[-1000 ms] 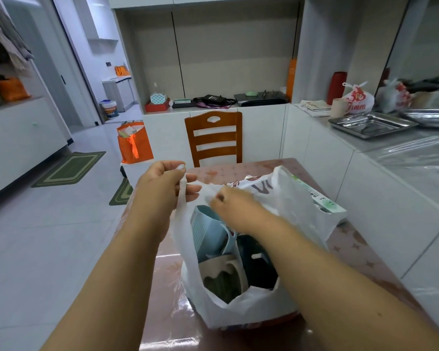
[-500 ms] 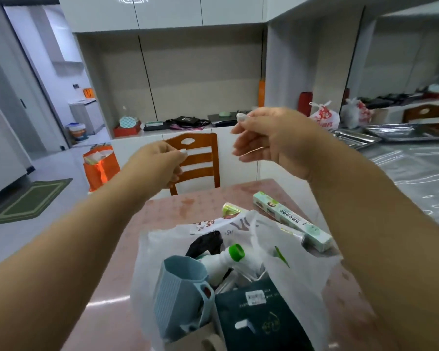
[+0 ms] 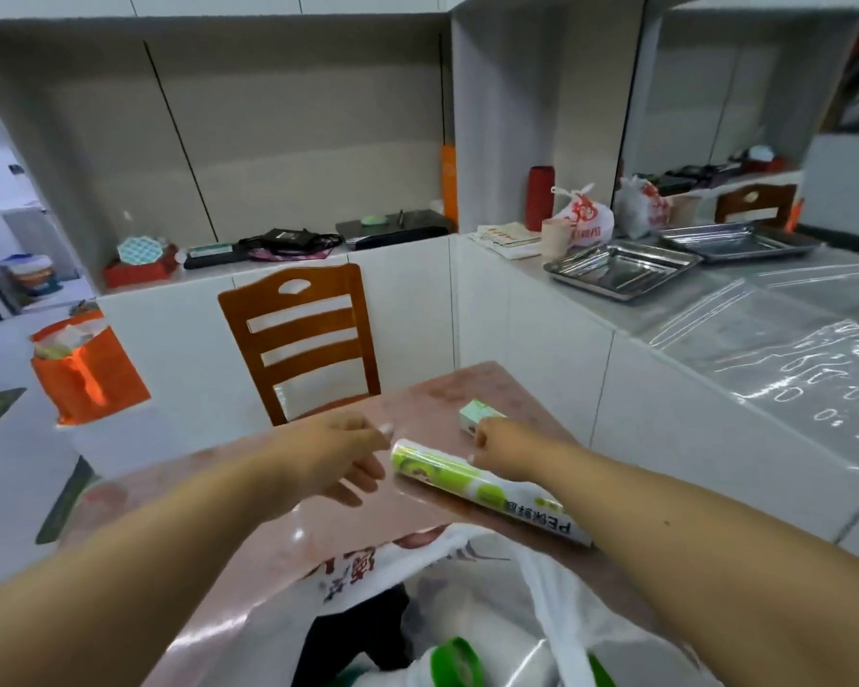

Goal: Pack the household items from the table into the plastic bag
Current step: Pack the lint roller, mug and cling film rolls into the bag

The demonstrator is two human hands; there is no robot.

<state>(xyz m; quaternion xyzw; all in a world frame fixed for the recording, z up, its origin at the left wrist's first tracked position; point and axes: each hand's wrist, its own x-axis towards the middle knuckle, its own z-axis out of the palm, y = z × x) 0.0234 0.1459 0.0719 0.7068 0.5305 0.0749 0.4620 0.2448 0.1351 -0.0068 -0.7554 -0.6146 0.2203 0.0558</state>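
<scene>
Left hand (image 3: 336, 461): reaches over the desk (image 3: 279, 493); grip loosely curled, holding nothing, just beside the roll's far end.
Roll (image 3: 472, 480): green-and-white wrap roll, lying flat on the desk between the hands, beyond the bag.
Roll axis: long axis runs from far-left to near-right; round green end points at the left hand, printed end points toward the bag's right side.
Box (image 3: 477, 419): small green-white carton, behind the right hand, mostly hidden.
Right hand (image 3: 504, 451): at the roll's far side; grip curled, whether it has closed on roll or box cannot be told.
Bag (image 3: 467, 587): white plastic, nearest the camera, mouth open, already part filled.
Handling advice: likely best to take the roll near mid-length, swing it upright, slide it end-first down the bag's side; mouth wants holding open.
</scene>
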